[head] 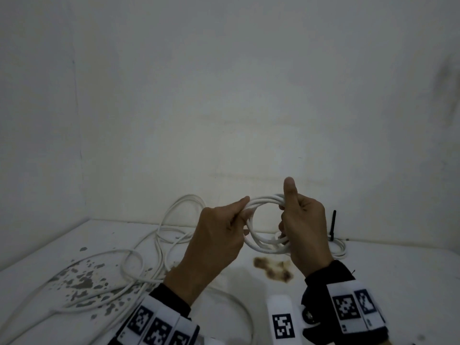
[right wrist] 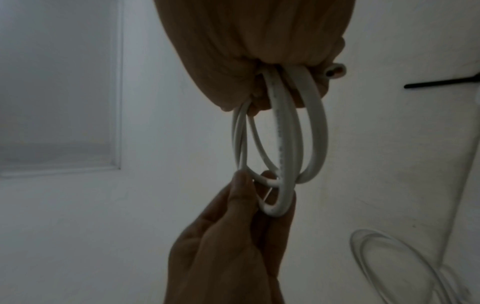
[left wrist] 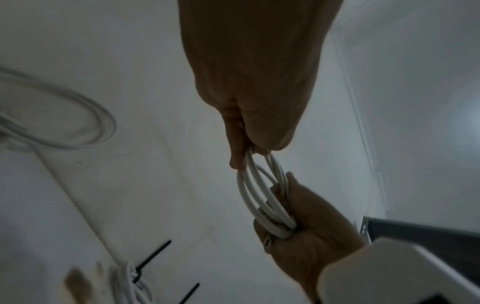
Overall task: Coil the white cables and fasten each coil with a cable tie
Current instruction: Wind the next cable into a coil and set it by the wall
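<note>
You are holding the white cable coil (head: 263, 221) above the counter (head: 373, 282): your left hand (head: 219, 235) is pinching one side, your right hand (head: 302, 227) is gripping the opposite side. Keep loops together while reaching for a black cable tie (left wrist: 191, 293).

Black sleeves (head: 326, 277); white wristbands (head: 159, 324) bearing black square markers, apparently 3 per wrist.
</note>
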A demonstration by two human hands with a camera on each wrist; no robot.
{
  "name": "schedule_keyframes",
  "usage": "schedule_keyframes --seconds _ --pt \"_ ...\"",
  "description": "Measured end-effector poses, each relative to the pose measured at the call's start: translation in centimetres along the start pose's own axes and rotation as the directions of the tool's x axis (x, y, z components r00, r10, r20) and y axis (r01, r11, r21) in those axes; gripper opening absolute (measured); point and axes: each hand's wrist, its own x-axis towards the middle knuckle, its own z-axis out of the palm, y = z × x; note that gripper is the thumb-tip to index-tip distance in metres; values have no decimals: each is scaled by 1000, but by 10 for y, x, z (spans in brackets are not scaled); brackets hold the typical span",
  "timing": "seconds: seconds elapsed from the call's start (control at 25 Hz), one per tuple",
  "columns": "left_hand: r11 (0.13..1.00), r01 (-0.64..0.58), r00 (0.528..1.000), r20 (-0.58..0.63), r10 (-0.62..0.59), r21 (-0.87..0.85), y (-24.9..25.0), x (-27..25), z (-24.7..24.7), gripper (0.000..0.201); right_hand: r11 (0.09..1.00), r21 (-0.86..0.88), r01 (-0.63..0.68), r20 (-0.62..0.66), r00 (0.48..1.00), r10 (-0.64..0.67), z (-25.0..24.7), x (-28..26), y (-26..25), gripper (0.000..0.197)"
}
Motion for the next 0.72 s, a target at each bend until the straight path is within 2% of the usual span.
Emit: schedule_keyframes --seconds 0.08,0.16,0.24,0.32,0.4,0.48,0.56,0.6,0.64,0.72 --pt "966 136 990 -2 -140 -222 6 3 0 30 995 82 -57 17 998 55 -6 1 -8 65" --pt "897 265 961 24 -275 -354 12 8 -2 26 984 145 -102 26 995 99 -7 1 -11 57" --pt "760 454 885 133 -446 -466 22 8 0 22 982 161 -100 32 995 96 -4 -1 -10 58" --pt "598 589 797 266 -543 -543 33 6 6 29 985 152 -83 68 995 73 0 -4 -10 61" --pt "474 611 756 291 -586 -634 35 6 10 39 991 120 -59 146 988 41 5 -9 -11 64" --pt "305 609 706 326 -629 -732 36 11 7 41 998 68 1 222 975 -16 5 -11 -14 65" --pt "108 648 636 458 -621 -754 38 16 -5 42 998 35 59 275 959 -67 2 -12 -16 61" --pt "41 671 613 524 -592 -740 38 17 -12 47 996 27 89 301 949 -93 2 -12 -17 61" --pt "5 698 594 575 -563 -716 37 18 -19 51 994 16 112 323 940 -111 3 -14 -17 65" --pt "36 746 571 610 -549 -665 34 19 -29 56 994 13 110 353 929 -107 7 -18 -16 70"
